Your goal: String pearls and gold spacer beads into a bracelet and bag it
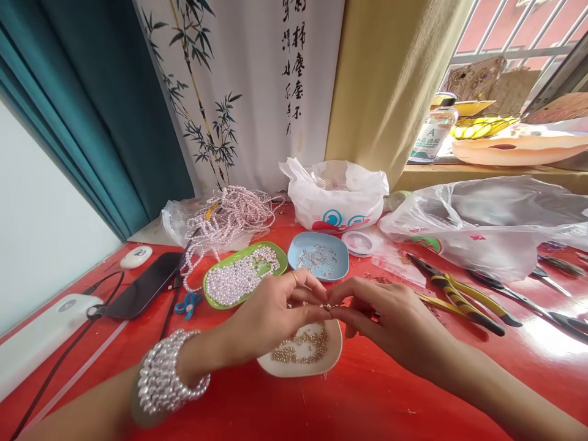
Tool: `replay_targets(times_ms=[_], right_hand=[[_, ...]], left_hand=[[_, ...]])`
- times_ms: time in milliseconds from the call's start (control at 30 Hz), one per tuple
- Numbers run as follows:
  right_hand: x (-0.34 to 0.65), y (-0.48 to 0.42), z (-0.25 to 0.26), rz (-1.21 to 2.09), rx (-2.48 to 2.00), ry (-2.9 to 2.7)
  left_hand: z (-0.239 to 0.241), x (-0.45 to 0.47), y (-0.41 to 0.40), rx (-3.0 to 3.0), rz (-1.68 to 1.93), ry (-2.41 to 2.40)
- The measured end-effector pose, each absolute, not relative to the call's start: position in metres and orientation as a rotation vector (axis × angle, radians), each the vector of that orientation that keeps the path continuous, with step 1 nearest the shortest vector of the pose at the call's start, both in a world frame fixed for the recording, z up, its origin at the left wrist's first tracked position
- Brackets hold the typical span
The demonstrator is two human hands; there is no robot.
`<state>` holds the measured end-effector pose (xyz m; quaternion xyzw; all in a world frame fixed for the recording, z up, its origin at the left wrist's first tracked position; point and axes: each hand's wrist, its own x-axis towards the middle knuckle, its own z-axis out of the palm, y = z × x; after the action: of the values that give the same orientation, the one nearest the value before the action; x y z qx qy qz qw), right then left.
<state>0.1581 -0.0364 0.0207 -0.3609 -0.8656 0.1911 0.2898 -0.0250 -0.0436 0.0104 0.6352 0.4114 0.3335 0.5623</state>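
My left hand [275, 309] and my right hand [381, 315] meet fingertip to fingertip above a white dish [331, 358] of small gold beads. Both pinch a tiny bead [327, 305] between thumb and forefinger. A wide bracelet of silver pearls [163, 380] wraps my left wrist. Behind my hands sit a green dish [275, 257] holding pale pearls and a blue dish [340, 248] with small metal pins.
Strands of pearls [229, 214] spill from a bag at the back. Yellow-handled pliers [459, 297] and other tools lie at the right, by a clear plastic bag [496, 220]. A phone [142, 285], a power bank [41, 331] and cables lie at the left. A white bag [335, 193] stands behind.
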Motion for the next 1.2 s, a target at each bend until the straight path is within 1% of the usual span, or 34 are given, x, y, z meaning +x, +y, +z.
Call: replay_targets(times_ms=[167, 333, 733, 1000, 1200], right_hand=[[0.1564, -0.0376, 0.0223, 0.709, -1.020, -2.238], [0.1566, -0.0373, 0.0226, 0.729, -1.042, -2.222], [0.1562, -0.0387, 0.0279, 0.881, -1.062, -2.173], [0.1568, -0.0403, 0.0272, 0.865, -1.029, -2.162], [0.1590, -0.0407, 0.0243, 0.883, -0.986, -2.150]], left_hand=[[0.0123, -0.0273, -0.0463, 1.940, 0.856, 1.054], [0.0118, -0.0286, -0.0469, 2.119, 0.863, 1.070], [0.0123, -0.0264, -0.0455, 1.779, 0.865, 1.057], [0.0130, -0.0237, -0.0446, 1.554, 0.865, 1.028], [0.0130, -0.0239, -0.0442, 1.409, 0.790, 1.001]])
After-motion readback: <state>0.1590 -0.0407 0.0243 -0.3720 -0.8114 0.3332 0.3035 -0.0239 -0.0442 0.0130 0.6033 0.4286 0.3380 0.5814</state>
